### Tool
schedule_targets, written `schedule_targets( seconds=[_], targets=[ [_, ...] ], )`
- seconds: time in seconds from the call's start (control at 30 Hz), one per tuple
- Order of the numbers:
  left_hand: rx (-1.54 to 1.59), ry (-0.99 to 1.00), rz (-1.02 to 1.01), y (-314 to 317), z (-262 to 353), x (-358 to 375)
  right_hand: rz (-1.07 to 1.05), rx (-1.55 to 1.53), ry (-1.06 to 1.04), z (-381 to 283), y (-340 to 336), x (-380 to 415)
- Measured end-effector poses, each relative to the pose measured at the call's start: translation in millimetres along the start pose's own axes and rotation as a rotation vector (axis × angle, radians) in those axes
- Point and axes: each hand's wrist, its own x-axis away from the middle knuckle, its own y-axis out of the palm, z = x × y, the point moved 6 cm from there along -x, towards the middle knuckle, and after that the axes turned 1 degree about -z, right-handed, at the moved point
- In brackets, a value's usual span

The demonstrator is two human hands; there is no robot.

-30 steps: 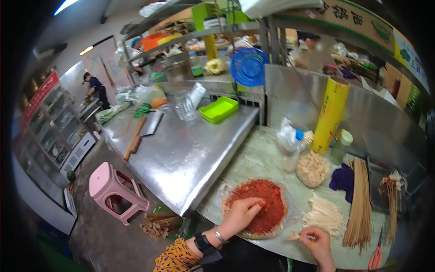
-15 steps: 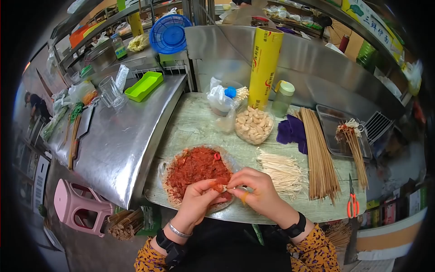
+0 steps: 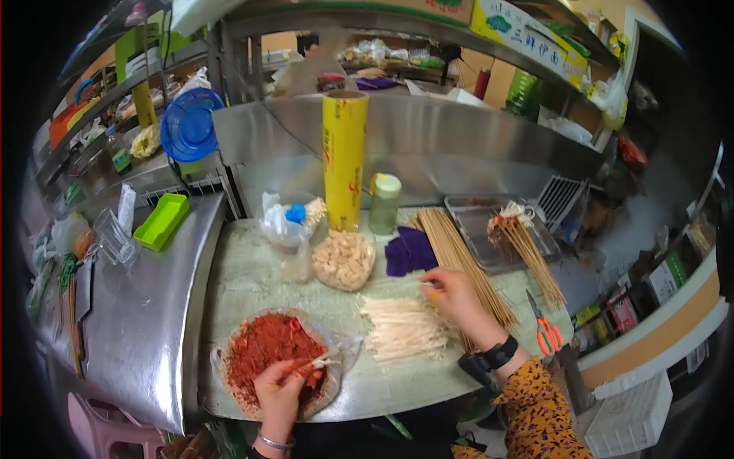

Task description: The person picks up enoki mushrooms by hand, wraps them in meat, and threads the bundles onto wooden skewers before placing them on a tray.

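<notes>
My left hand [image 3: 278, 392] pinches a small red-coated enoki mushroom roll [image 3: 315, 366], its white stems sticking out to the right. Beneath it, red, sauce-covered food [image 3: 264, 350] fills a plastic-lined round container at the front left. My right hand [image 3: 453, 297] is raised beyond a pile of enoki mushrooms [image 3: 404, 329], beside the wooden skewers [image 3: 465, 264]. Its fingers are pinched together, with a small pale tip showing at them that I cannot make out. A purple cloth [image 3: 409, 251] lies just behind that hand.
A tub of pale cloves [image 3: 343, 260], a yellow roll of film [image 3: 344, 164] and a green-lidded bottle [image 3: 384, 205] stand at the back. To the right are a metal tray [image 3: 497, 252] with loaded skewers [image 3: 527, 245] and orange-handled scissors [image 3: 547, 335]. A steel counter [image 3: 141, 306] adjoins left.
My hands have separated: the right went right and away toward the skewers, while the left stays over the red food with the enoki roll. The view has swung to the right.
</notes>
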Motion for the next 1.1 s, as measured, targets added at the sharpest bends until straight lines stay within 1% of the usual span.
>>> schedule_targets(
  seconds=[0.03,0.1,0.13,0.17,0.2,0.23,0.3,0.33,0.4,0.43,0.5,0.57,0.63,0.67,0.73,0.77,0.83,0.87,0.93,0.97,1.03,1.07,1.1],
  targets=[
    [-0.050,-0.022,-0.001,-2,-4,-1,0.021,0.070,0.039,20,-16,-8],
    [-0.347,0.122,-0.019,-12,-10,-4,0.170,0.469,-0.057,59,-39,-16],
    [-0.210,0.092,0.005,-11,-6,-3,0.018,0.713,0.183,104,-39,-26],
    [-0.067,0.069,0.020,-6,-3,-1,0.006,0.760,0.221,127,-42,-28],
    [-0.040,0.075,0.018,-4,-1,0,-0.044,0.800,0.255,122,-45,-26],
    [-0.009,0.074,0.005,-4,-2,1,-0.055,0.801,0.349,139,-46,-26],
    [-0.035,0.140,-0.056,-4,-10,1,-0.066,0.813,0.338,146,-47,-30],
    [0.017,0.216,-0.009,-3,-8,0,-0.075,0.805,0.310,138,-50,-36],
    [0.008,0.175,-0.035,-3,1,2,-0.175,0.711,0.520,138,-56,-33],
    [0.031,0.159,-0.040,-2,2,2,-0.179,0.709,0.506,131,-58,-33],
    [0.029,0.182,-0.029,-2,4,2,-0.173,0.616,0.617,129,-64,-28],
    [0.029,0.206,-0.022,-4,5,3,-0.169,0.631,0.601,133,-64,-28],
    [0.013,0.139,-0.088,-3,-1,4,-0.129,0.573,0.678,150,-68,-25],
    [0.014,0.142,-0.084,-4,-4,3,-0.129,0.573,0.674,154,-70,-23],
    [0.022,0.068,-0.037,-8,-14,0,-0.160,0.693,0.459,151,-71,-26],
    [0.022,0.069,-0.036,-9,-13,0,-0.160,0.692,0.458,148,-74,-25],
    [-0.143,0.070,-0.030,-10,-8,1,-0.130,0.834,0.195,125,-80,-28],
    [-0.144,0.070,-0.029,-11,-9,-1,-0.131,0.833,0.194,119,-86,-26],
    [0.014,0.067,-0.048,-11,-12,-3,-0.063,-0.191,0.476,82,-90,-12],
    [0.015,0.064,-0.051,-9,-10,-3,-0.062,-0.189,0.480,59,-87,-6],
    [0.304,0.015,0.046,-11,-7,-4,0.132,-0.673,0.375,12,-75,5],
    [0.334,0.016,0.080,-13,-10,-6,0.132,-0.673,0.374,3,-60,11],
    [0.333,0.017,0.080,-10,-6,-5,0.187,-0.798,0.306,-6,-45,16]
  ],
)
